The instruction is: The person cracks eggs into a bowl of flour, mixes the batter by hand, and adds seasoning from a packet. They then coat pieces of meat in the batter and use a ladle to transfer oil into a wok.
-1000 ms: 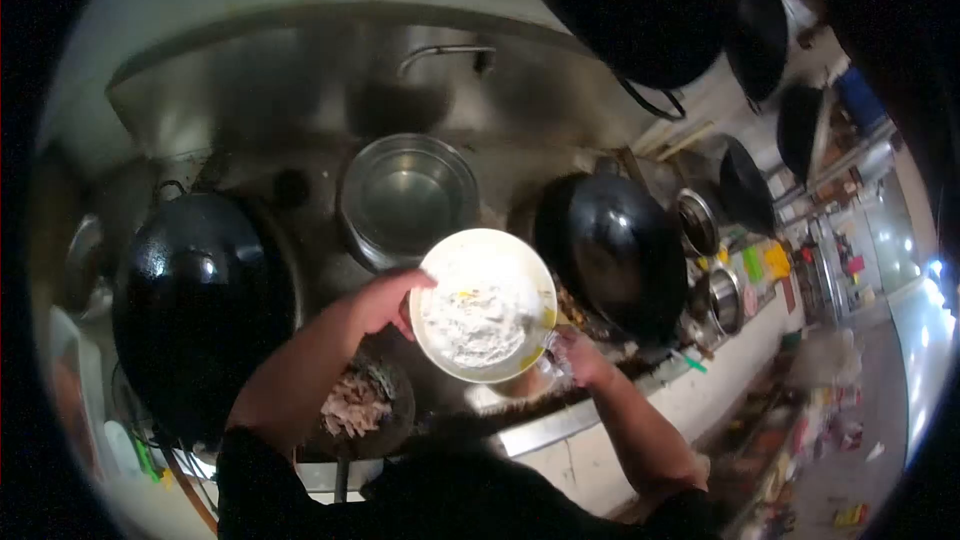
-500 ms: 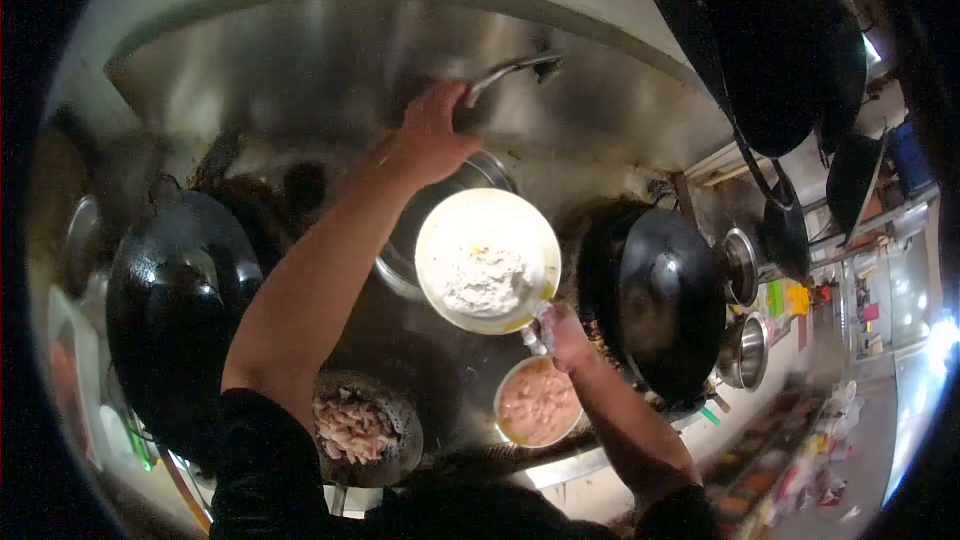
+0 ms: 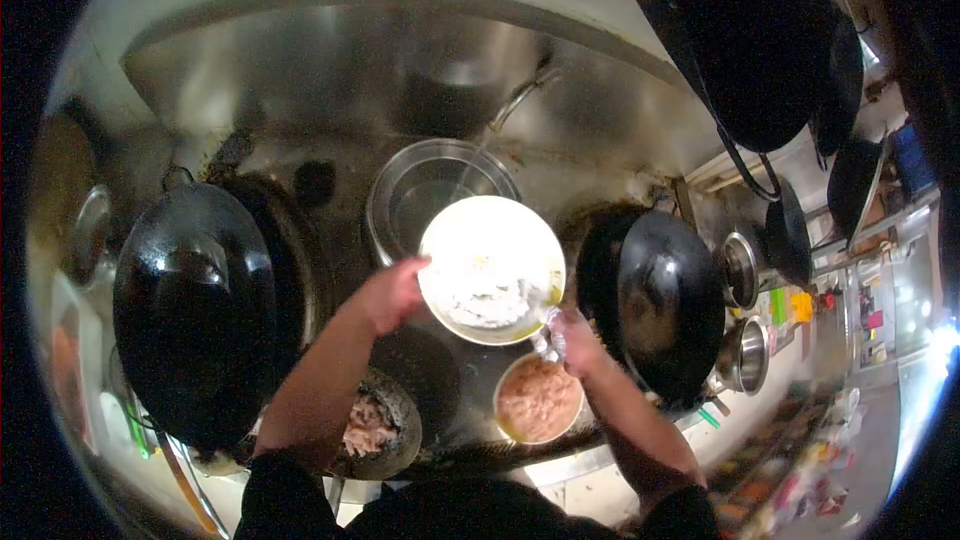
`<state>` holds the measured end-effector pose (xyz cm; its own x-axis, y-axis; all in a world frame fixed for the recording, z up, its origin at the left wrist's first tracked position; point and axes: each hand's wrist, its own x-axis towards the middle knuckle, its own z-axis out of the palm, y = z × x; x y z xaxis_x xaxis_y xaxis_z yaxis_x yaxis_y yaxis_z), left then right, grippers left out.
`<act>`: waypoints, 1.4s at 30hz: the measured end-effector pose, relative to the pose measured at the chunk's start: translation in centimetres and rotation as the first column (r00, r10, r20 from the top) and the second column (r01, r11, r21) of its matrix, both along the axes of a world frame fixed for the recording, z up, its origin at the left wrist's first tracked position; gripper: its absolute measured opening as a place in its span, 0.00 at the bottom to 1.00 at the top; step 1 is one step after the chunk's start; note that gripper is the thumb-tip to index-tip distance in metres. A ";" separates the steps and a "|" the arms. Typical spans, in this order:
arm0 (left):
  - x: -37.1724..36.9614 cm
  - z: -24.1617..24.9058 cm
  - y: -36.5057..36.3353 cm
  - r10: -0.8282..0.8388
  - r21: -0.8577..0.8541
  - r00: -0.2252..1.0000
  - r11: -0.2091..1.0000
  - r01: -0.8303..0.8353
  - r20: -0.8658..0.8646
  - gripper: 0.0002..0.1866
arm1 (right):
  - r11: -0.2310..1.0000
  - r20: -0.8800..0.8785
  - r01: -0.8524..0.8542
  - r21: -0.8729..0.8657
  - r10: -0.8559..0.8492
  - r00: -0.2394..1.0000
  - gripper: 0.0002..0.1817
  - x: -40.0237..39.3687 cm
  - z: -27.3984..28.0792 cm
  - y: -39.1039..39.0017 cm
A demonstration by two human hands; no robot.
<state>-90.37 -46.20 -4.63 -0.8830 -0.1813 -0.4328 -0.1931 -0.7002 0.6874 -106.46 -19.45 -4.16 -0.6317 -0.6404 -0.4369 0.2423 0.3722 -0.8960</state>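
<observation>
A white bowl point(image 3: 545, 230) with a heap of white powder point(image 3: 488, 305) hangs in mid-air over the stove. My right hand point(image 3: 577, 342) grips its lower right rim, and the fingers look coated in white. At the left rim is my left hand point(image 3: 393, 297), slightly blurred, its fingers closed on the edge. Below the right hand stands a bowl of pale pink raw meat pieces point(image 3: 538, 400). Behind the white bowl, water runs from a bent metal tap point(image 3: 515, 105) into a round steel basin point(image 3: 385, 195).
Black woks stand to the left point(image 3: 190, 340) and right point(image 3: 668, 310). Under my left forearm, a strainer point(image 3: 405, 430) holds meat pieces. Steel bowls point(image 3: 742, 355) sit at the right, and dark pans point(image 3: 765, 60) hang at upper right.
My left hand has come down from the tap to the white bowl's left rim. Water now runs from the tap into the basin. The bowl has shifted slightly.
</observation>
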 end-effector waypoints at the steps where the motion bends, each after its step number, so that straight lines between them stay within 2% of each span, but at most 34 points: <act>1: 0.9 1.0 1.0 -0.133 0.051 0.989 0.989 0.136 -0.062 0.28 | 1.000 0.001 0.003 0.001 -0.003 1.000 0.14 0.0 -0.2 -0.1; 2: 1.1 0.7 1.2 -0.134 0.050 0.989 0.989 0.137 -0.063 0.28 | 0.997 -0.057 -0.009 0.072 0.014 0.998 0.15 -0.3 -0.4 -0.6; 3: 1.1 0.2 1.4 -0.117 0.122 0.989 0.984 0.129 -0.095 0.27 | 0.989 -0.115 -0.018 0.144 0.035 0.993 0.16 -0.7 -0.5 -1.1; 4: 1.1 -0.3 1.4 -0.098 0.194 0.987 0.973 0.122 -0.126 0.27 | 0.986 0.036 -0.097 0.137 0.093 0.995 0.15 -1.8 -0.3 -1.3; 7: -0.3 -0.4 1.6 -0.050 0.112 0.992 0.992 0.062 -0.112 0.28 | 0.981 -0.003 -0.073 0.181 0.074 0.997 0.15 -2.3 1.4 -2.9; 12: -3.4 2.3 0.0 0.043 0.082 0.997 0.996 -0.038 -0.062 0.29 | 0.999 0.128 0.015 0.044 -0.020 0.992 0.15 -4.5 3.9 -6.1; 15: -4.3 3.8 -0.8 0.026 0.048 0.999 0.999 -0.025 -0.032 0.29 | 1.000 0.171 -0.012 0.023 0.008 0.985 0.15 -6.8 2.6 -7.2; 17: -4.9 3.5 -1.2 0.025 0.071 0.998 0.997 -0.021 -0.065 0.30 | 0.998 0.148 -0.017 0.054 0.009 0.989 0.15 -6.8 3.0 -8.2; 19: -5.3 3.2 -1.4 0.082 0.102 0.989 0.992 -0.070 -0.120 0.30 | 1.000 0.179 0.027 -0.008 -0.025 0.984 0.15 -6.2 3.8 -8.6; 20: -5.4 3.3 -1.6 0.081 0.103 0.989 0.992 -0.068 -0.123 0.30 | 1.000 0.175 0.028 -0.008 -0.026 0.984 0.15 -6.0 4.5 -8.7; 22: -5.6 3.0 -1.9 0.092 0.096 0.985 0.992 -0.078 -0.148 0.30 | 0.993 0.073 0.060 0.100 -0.068 0.995 0.15 -5.8 5.4 -8.7; 25: -5.8 2.3 -2.2 0.122 0.101 0.983 0.989 -0.109 -0.137 0.29 | 0.987 0.023 0.136 0.091 -0.138 0.990 0.12 -7.0 6.7 -8.4; 27: -5.8 2.0 -2.4 0.131 0.136 0.980 0.985 -0.111 -0.149 0.29 | 0.991 0.034 0.066 0.118 -0.070 0.997 0.12 -8.0 7.6 -8.1; 30: -5.6 1.9 -2.5 0.128 0.175 0.979 0.980 -0.100 -0.157 0.29 | 0.992 0.056 0.055 -0.113 -0.049 0.997 0.12 -7.5 8.5 -8.5; 32: -5.4 1.2 -2.4 0.121 0.181 0.981 0.979 -0.092 -0.152 0.29 | 0.994 0.038 0.052 -0.095 -0.048 0.998 0.11 -6.9 9.2 -9.1; 34: -5.4 0.4 -2.3 0.063 0.186 0.968 0.982 -0.017 -0.241 0.31 | 0.996 0.022 0.048 -0.079 -0.046 0.999 0.10 -6.5 9.2 -9.6; 38: -5.0 1.0 -1.7 0.088 0.155 0.971 0.986 -0.054 -0.220 0.32 | 0.997 0.028 0.039 -0.073 -0.037 0.999 0.11 -5.8 9.3 -9.9; 42: -4.9 1.0 -1.1 0.114 0.208 0.976 0.975 -0.074 -0.186 0.29 | 0.998 0.004 0.015 -0.056 -0.014 1.000 0.12 -4.6 10.1 -9.5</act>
